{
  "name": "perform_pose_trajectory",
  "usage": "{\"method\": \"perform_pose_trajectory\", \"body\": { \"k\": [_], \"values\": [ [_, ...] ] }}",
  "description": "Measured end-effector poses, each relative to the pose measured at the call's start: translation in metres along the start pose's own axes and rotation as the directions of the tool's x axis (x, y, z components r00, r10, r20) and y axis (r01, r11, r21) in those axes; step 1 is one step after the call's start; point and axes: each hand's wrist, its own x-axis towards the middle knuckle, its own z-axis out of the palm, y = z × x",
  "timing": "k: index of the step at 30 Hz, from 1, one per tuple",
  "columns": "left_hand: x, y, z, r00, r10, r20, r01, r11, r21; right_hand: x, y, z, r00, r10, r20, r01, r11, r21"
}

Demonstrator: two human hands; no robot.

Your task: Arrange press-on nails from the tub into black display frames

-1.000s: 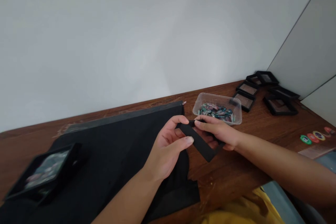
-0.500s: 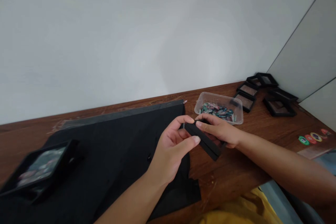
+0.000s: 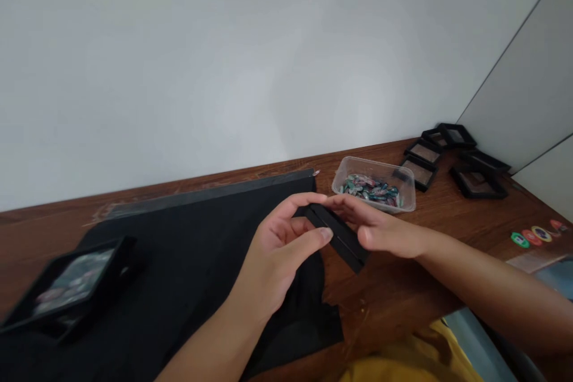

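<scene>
One smooth black case [image 3: 341,243], seamed along its flat side, sits above the wood-grained table [image 3: 474,221]. My left hand [image 3: 284,245] pinches it; my right hand [image 3: 382,227] curves half open over its far side, fingertips partly hidden, its grip unclear. Beyond, a clear plastic tub [image 3: 406,191] holds glossy slivers [image 3: 371,191], blurred together; farther back, rectangular black frames [image 3: 423,152] overlap.

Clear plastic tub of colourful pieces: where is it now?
In the head view, the clear plastic tub sits right of centre on the brown wooden table, beyond the right hand, with a black rectangular frame by its right end.
</scene>
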Motion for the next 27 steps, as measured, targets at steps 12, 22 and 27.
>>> {"method": "perform_pose_trajectory", "body": {
  "k": [12,22,27],
  "values": [
    [0.003,-0.002,-0.012,0.995,0.006,0.098,-0.036,0.951,0.308,0.0,-0.005,0.001,0.997,0.073,0.004,-0.072,0.987,0.147],
    [0.016,0.004,-0.058,0.943,0.028,0.331,-0.109,0.967,0.229,-0.005,-0.017,-0.007,0.996,0.007,-0.093,0.022,0.952,0.307],
    [0.022,0.011,-0.066,0.847,0.054,0.529,-0.199,0.955,0.222,-0.011,-0.026,-0.013,0.994,-0.049,-0.102,0.077,0.954,0.289]
  ]
}}
